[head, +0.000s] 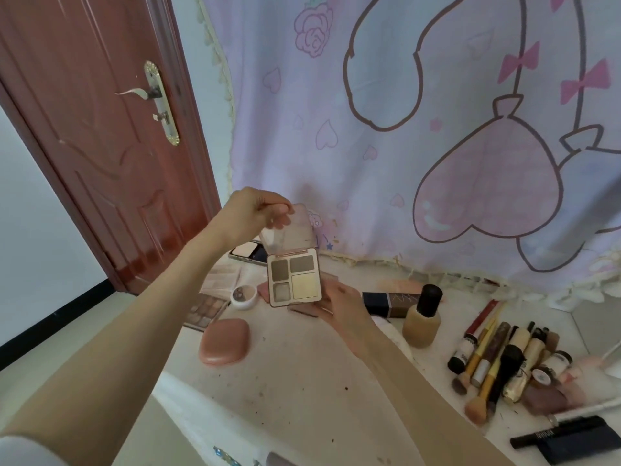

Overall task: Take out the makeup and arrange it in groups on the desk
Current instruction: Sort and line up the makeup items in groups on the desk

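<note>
A small square powder palette point(295, 280) with several brown and pale pans hangs open above the white desk point(302, 375). My left hand point(250, 210) pinches the top edge of its clear lid point(289, 230), which stands raised. My right hand point(339, 306) cups the palette's base from below and the right. Beneath and left lie other palettes point(208, 309), a small white round pot point(244, 296) and a pink rounded compact point(224, 341). To the right stand a beige foundation bottle with a black cap point(422, 317) and a dark box point(389, 302).
A heap of brushes, tubes and small jars point(507, 361) lies at the desk's right. A dark blue pouch point(568, 442) sits at the lower right. A pink heart-print cloth point(420, 146) hangs behind the desk. A red-brown door point(100, 129) stands at the left.
</note>
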Tool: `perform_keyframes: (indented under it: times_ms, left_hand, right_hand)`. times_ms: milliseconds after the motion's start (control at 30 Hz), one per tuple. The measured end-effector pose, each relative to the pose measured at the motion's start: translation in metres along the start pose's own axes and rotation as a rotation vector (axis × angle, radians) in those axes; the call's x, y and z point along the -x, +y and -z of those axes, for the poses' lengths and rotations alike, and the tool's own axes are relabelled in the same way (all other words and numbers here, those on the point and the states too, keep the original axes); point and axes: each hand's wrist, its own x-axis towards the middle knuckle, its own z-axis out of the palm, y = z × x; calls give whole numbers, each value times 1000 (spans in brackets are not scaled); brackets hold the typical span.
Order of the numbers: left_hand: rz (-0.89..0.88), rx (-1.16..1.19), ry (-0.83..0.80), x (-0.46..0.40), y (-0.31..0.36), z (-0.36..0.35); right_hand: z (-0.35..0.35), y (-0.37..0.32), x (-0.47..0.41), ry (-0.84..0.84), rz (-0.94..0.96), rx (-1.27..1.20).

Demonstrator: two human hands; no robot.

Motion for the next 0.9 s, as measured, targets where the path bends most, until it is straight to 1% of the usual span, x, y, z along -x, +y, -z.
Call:
perform_keyframes:
  times_ms: [33,67,100,133,167,200,233,333,433,567,667,733,833,900]
  left_hand:
    - [-7,-16,24,-3,-5,1]
    - [-8,-27,42,-5,-10,2]
    - [-1,-38,49,-7,-15,2]
    - [7,-48,49,-8,-21,1]
    - [15,-56,47,-10,-27,0]
    - [20,-54,48,-12,-33,-2]
    - [23,-49,53,-14,-37,-4]
    - [13,-42,69,-22,-47,-9]
    - [3,-33,62,-36,-52,-14]
    - [-34,-55,-10,-58,-51,-29]
    - [-53,-94,-68,-73,-48,-47]
    - [-53,-97,-102,-82,-48,-60]
    - [-55,-115,-148,-94,-48,-76]
    - [-63,-125,-167,-100,-48,-85]
  right_hand:
    - [-1,0,-10,30,102,322]
    - [-2,2,-21,24,175,654]
    - [-2,4,-33,-14,193,941]
    - [-1,8,-44,-70,178,1163]
    - [0,11,-52,-123,157,1335]
    - [0,13,-57,-159,132,1446]
    - [1,16,-60,-178,116,1499]
    - [2,23,-61,-218,97,1517]
    - [6,28,-49,-251,124,1576]
    - [14,27,-27,-322,123,1620]
    - [18,17,-17,-349,89,1544]
    - [19,9,-13,-279,92,1468]
    - [21,-4,-10,-49,147,1373]
    - [21,-9,-10,43,179,1336]
